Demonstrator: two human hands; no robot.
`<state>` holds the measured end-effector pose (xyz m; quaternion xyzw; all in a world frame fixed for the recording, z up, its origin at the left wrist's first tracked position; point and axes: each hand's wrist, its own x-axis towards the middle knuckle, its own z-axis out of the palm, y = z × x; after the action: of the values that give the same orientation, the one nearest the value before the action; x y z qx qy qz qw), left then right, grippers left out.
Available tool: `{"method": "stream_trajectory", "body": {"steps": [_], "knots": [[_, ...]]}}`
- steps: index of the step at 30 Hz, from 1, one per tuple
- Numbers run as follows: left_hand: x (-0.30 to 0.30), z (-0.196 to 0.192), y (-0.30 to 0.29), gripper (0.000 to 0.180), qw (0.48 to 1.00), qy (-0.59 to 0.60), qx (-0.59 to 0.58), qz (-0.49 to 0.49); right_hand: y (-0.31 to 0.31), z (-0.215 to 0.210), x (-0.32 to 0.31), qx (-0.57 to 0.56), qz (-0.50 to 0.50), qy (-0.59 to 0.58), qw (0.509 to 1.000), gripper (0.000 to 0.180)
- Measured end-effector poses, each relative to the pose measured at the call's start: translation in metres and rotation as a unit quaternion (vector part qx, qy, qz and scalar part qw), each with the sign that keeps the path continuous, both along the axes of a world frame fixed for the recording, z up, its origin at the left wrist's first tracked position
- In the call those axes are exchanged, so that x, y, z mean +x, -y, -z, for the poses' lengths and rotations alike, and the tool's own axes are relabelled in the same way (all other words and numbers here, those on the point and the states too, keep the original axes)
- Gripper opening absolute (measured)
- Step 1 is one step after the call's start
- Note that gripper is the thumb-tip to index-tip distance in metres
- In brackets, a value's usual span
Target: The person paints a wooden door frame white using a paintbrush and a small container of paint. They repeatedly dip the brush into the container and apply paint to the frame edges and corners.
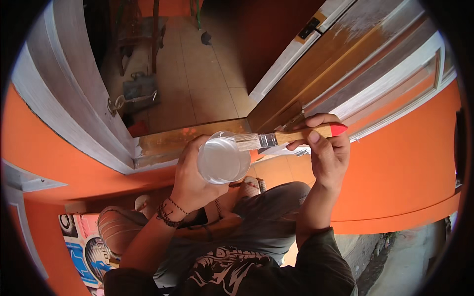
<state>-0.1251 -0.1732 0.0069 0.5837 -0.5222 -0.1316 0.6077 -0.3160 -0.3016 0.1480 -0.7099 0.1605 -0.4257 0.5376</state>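
My left hand (190, 170) is wrapped round a clear plastic cup (224, 165) that holds whitish-grey liquid, which looks like paint. In my right hand (327, 150) is a paintbrush (291, 135) with a wooden handle, a red tip and a metal ferrule. It lies nearly level, its pale bristles at the right rim of the cup. Whether the bristles touch the rim I cannot tell. Beyond both hands runs a wooden door sill (182, 143), partly hidden by my left hand and the cup.
A wooden door (340, 64), patchily painted white, stands at the right, with a whitish door frame (74, 84) at the left. Orange walls (395, 172) flank the doorway. Inside are a tiled floor (207, 74), a chair (140, 34) and a grey object (140, 89). A printed box (84, 246) sits lower left.
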Motion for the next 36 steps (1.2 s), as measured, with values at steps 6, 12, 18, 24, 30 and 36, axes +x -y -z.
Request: {"method": "stream_trajectory", "body": {"steps": [6,12,18,24,30,36], "knots": [[0.007,0.014,0.01,0.092,0.999,0.044,0.015,-0.023,-0.008,0.035,0.012,-0.045,0.035,-0.073,0.996,0.017],[0.016,0.023,0.026,0.09,0.991,0.106,-0.02,-0.075,-0.002,0.051,0.04,-0.238,0.037,-0.197,0.95,0.023],[0.023,0.026,0.038,0.086,0.985,0.144,-0.058,-0.081,-0.001,0.062,0.053,-0.271,0.029,-0.214,0.938,0.024],[0.025,0.023,0.041,0.083,0.984,0.147,-0.057,-0.081,0.0,0.068,0.057,-0.29,0.042,-0.26,0.92,0.022],[0.027,0.019,0.037,0.077,0.988,0.124,-0.05,-0.082,0.0,0.051,0.05,-0.267,0.075,-0.293,0.915,0.023],[0.03,0.018,0.034,0.077,0.985,0.149,-0.023,-0.083,-0.002,0.047,0.052,-0.304,0.118,-0.198,0.925,0.022]]}}
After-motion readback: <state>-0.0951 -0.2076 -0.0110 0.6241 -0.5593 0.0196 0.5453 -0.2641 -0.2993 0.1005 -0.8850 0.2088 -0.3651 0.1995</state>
